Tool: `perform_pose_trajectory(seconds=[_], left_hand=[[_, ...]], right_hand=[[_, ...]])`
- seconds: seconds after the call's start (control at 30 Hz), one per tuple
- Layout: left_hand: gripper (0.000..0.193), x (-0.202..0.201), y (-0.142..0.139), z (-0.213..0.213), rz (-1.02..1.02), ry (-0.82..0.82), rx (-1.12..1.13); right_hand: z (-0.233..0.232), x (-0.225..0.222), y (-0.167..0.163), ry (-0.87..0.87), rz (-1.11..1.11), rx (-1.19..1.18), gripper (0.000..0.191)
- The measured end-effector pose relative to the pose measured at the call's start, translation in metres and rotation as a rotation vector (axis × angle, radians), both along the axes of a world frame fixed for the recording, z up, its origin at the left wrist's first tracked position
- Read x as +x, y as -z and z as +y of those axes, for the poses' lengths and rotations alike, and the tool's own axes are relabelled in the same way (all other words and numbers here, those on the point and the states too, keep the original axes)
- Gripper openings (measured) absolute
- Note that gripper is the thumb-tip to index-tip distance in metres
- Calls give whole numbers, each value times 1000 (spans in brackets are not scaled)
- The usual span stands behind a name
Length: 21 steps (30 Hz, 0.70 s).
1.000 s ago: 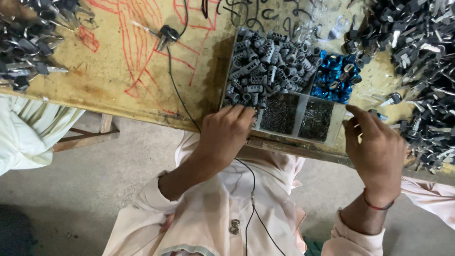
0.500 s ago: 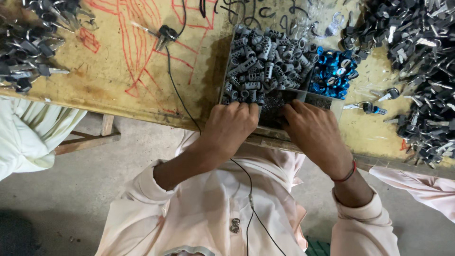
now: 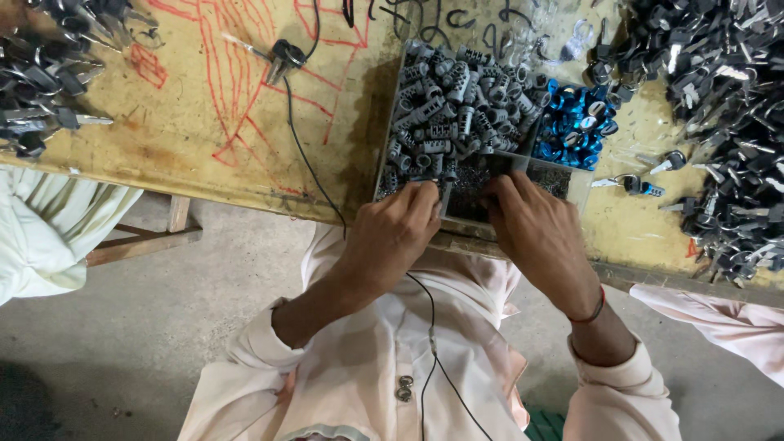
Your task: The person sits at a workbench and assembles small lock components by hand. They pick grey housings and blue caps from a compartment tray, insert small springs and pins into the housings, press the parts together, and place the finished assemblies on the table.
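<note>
A compartment tray (image 3: pixel 384 155) sits at the near edge of a yellow table (image 3: pixel 204 147). Its big section is heaped with grey ribbed cylinders (image 3: pixel 457 114), a right section holds blue metal parts (image 3: pixel 576 122), and a near section holds tiny dark pieces (image 3: pixel 472 194). My left hand (image 3: pixel 400 233) rests curled on the tray's near-left corner, with its fingertips at the edge of the grey cylinders. My right hand (image 3: pixel 535 233) has its fingertips down in the section of tiny dark pieces. Whatever the fingers pinch is hidden.
Heaps of black-headed keys lie at the right (image 3: pixel 719 122) and far left (image 3: pixel 41 82) of the table. A black cable (image 3: pixel 302 155) runs from a key bunch (image 3: pixel 286 55) down to my chest. One person's white cloth (image 3: pixel 49 229) is at left, another's sleeve (image 3: pixel 735 327) at right.
My right hand has come left from the table edge beside the tray into the tray's near section. My left hand has stayed at the tray's near-left corner.
</note>
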<state>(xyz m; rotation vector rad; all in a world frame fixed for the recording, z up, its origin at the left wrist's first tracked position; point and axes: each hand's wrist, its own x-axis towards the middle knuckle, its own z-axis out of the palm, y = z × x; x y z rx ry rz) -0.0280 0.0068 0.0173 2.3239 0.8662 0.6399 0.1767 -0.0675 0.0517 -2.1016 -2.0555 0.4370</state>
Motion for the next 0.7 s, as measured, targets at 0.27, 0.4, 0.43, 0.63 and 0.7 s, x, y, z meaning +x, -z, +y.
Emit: perform_pose_trajectory(seconds=[0.27,0.4,0.43,0.63,0.7], left_hand=[[16,-1,3,-2,-33,27,22],[21,-3,6,-2,-48,15,-58],[20,-4,7,-3,-66,5,-67],[21,-7,11,-7,-137,-58,-79],[21,-7,13,-8,-156,-72,-96]], right_hand=[[-9,-5,1,130,214,126,9],[-10,-5,3,145,220,128,9],[-10,-6,3,150,213,121,9],[-7,-7,2,177,230,133,12],[-6,-8,3,173,230,153,11]])
